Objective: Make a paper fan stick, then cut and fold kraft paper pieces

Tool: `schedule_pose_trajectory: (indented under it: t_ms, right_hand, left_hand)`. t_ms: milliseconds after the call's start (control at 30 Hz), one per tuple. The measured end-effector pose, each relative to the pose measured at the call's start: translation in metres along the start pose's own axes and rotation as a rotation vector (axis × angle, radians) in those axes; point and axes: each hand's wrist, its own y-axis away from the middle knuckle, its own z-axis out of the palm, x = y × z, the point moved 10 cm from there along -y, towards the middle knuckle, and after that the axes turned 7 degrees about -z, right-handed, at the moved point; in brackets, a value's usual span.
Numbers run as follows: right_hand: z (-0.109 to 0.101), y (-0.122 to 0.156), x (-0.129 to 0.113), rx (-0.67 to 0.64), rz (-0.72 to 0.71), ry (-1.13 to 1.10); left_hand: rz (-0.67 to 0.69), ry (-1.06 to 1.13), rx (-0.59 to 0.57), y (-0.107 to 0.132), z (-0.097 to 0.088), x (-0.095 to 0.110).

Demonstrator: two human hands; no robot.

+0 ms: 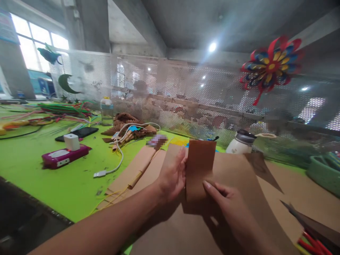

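Observation:
A rectangular piece of brown kraft paper (200, 159) stands upright in front of me, held between both hands. My left hand (172, 173) is closed at its left edge, the fingers partly hidden behind the paper. With the thumb on its front face, my right hand (228, 200) pinches the lower right part. Beneath both hands lies a large brown paper sheet (164, 230). Folded brown paper strips (132, 168) tied with yellow string lie to the left. Scissors with red handles (313, 244) rest at the lower right, their dark blade pointing up and left.
On the green table (82, 191) sit a purple power strip (66, 155) with a white charger, a white cable (100, 174), a dark phone (87, 132) and a clear bottle (107, 111). A white flask (240, 142) and green basket (322, 171) stand right, before a perforated screen (180, 92).

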Motion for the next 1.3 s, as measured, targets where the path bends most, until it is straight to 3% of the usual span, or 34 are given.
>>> schedule_pose_trajectory:
  t_ms: [200, 833, 1033, 1100, 1233, 1300]
  right_hand:
    - [0.006, -0.001, 0.0, -0.066, -0.018, 0.01]
    - [0.002, -0.002, -0.005, -0.047, -0.098, 0.159]
    - [-0.019, -0.003, -0.026, 0.139, -0.27, 0.311]
    - [-0.016, -0.002, -0.029, 0.125, -0.246, 0.203]
    - [0.01, 0.002, -0.016, -0.097, -0.051, -0.069]
    - [0.014, 0.005, -0.008, -0.13, 0.029, -0.127]
  left_hand:
    - [0.022, -0.205, 0.106, 0.001, -0.006, -0.005]
    - [0.0, -0.148, 0.176, -0.001, -0.013, -0.009]
    - [0.026, -0.146, 0.19, 0.0, -0.012, -0.004]
    - [0.018, -0.131, 0.184, 0.0, -0.012, -0.006]
    - [-0.002, -0.083, 0.201, -0.002, -0.012, -0.01]
    - [-0.006, -0.067, 0.218, -0.003, -0.013, -0.01]
